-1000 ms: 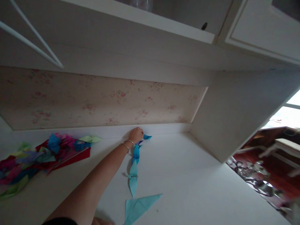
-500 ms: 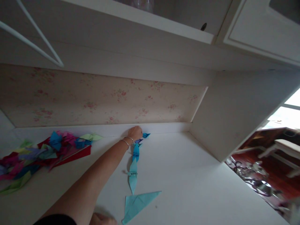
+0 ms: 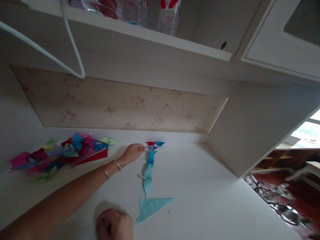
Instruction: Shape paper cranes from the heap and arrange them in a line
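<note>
Origami (image 3: 148, 171) lies in a line across my white counter (image 3: 200, 186), its long axis running from the back edge toward me. I judge the step in hand to be placing or straightening its far end, where a red piece (image 3: 150, 143) and a blue piece (image 3: 160, 143) sit side by side by the back edge, just behind a purple piece (image 3: 152, 147). My left hand (image 3: 135, 151) is just left of the purple one, fingers drawn narrow, no paper showing between them. My right hand (image 3: 116, 225) is curled nearer me; I can't tell whether it holds anything. The next move, I think, calls for a light fingertip pinch that spares the neighbours. Nearest me, a turquoise triangle (image 3: 153, 208) aims its sharpest tip at the counter's right side. A coloured paper heap (image 3: 60, 151) fills the back left corner.
</note>
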Available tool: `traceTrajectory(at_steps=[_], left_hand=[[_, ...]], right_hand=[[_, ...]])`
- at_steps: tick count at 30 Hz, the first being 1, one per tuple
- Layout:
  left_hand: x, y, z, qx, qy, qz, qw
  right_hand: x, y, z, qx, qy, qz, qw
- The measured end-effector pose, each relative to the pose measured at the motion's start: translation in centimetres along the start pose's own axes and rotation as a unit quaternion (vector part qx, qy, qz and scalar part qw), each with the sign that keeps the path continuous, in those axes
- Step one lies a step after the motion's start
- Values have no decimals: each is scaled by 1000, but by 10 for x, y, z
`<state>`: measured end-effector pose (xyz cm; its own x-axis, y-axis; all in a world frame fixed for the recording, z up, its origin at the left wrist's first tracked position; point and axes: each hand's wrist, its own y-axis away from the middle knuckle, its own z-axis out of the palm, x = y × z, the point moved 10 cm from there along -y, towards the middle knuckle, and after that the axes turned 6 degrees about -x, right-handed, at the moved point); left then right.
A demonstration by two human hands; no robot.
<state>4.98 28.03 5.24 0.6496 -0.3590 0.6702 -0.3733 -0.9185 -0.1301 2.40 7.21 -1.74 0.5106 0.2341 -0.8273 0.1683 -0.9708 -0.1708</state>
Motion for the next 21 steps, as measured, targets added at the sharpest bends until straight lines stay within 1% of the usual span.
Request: traceTrajectory(at_steps=[3, 5, 6, 9, 11, 13, 15, 17, 21], left_hand=[[-12, 65, -14, 6, 59, -26, 998], [-23, 110, -27, 36, 164, -53, 984], [-28, 132, -34, 53, 193, -63, 978], [-46, 193, -51, 91, 222, -103, 965], [-60, 225, -56, 98, 221, -125, 962], [-72, 246, -57, 94, 221, -137, 961], [-82, 257, -53, 81, 225, -144, 960], [-88, 260, -49, 67, 229, -146, 960], [-87, 258, -45, 56, 237, -137, 960]], right_hand=[[-6, 2, -4, -16, -7, -23, 1000], [-7, 4, -5, -29, -15, -25, 999], [-8, 5, -4, -36, -19, -25, 999], [-9, 8, -2, -57, -29, -20, 998], [-11, 10, -1, -69, -28, -20, 997], [-14, 13, 0, -77, -28, -21, 996], [-16, 15, 0, -81, -30, -21, 996], [-20, 16, 0, -84, -34, -23, 996], [-32, 17, 0, -95, -24, -41, 994]])
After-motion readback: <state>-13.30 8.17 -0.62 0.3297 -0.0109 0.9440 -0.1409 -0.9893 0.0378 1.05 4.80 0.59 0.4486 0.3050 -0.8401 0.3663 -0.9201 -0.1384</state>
